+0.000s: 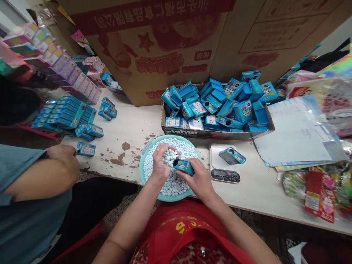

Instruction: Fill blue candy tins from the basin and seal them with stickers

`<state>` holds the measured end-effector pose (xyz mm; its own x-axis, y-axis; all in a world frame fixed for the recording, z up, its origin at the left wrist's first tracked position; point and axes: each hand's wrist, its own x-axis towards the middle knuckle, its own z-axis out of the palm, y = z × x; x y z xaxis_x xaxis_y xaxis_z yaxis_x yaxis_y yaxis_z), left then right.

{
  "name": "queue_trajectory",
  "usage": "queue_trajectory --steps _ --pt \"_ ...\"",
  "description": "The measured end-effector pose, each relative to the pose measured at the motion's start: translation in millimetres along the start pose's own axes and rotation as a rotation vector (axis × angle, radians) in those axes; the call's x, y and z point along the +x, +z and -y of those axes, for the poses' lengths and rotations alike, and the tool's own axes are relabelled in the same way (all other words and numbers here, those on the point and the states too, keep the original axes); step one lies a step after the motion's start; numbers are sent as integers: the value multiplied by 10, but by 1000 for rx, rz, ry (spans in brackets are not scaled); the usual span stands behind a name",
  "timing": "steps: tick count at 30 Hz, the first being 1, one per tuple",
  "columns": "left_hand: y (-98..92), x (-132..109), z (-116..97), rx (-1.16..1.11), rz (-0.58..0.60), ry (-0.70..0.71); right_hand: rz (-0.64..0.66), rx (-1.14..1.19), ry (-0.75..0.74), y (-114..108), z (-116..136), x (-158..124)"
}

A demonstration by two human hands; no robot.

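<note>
My left hand [161, 161] is cupped around a handful of small white candies [168, 155], held over a teal bowl [143, 172] full of the same candies. My right hand [198, 178] grips a small blue tin [183, 166], its round opening turned towards the candies in my left hand. The two hands meet above the middle of the bowl. Just right of the bowl, another blue tin [232, 155] lies on a small white scale [224, 169].
A cardboard tray [209, 134] heaped with blue tins stands behind the bowl. Big cardboard boxes [154, 47] rise at the back. A co-worker's arm [46, 172] rests at the left near stacked blue tins [66, 113]. Papers [297, 132] and packets [319, 190] lie at the right.
</note>
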<state>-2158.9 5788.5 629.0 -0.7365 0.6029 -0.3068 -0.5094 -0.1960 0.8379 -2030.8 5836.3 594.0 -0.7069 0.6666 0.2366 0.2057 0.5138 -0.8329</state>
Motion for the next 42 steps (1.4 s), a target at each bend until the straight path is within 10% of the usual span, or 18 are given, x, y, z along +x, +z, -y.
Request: queue_trajectory --steps 42 --pt "275 -13 41 187 95 167 -77 129 172 -118 -32 6"
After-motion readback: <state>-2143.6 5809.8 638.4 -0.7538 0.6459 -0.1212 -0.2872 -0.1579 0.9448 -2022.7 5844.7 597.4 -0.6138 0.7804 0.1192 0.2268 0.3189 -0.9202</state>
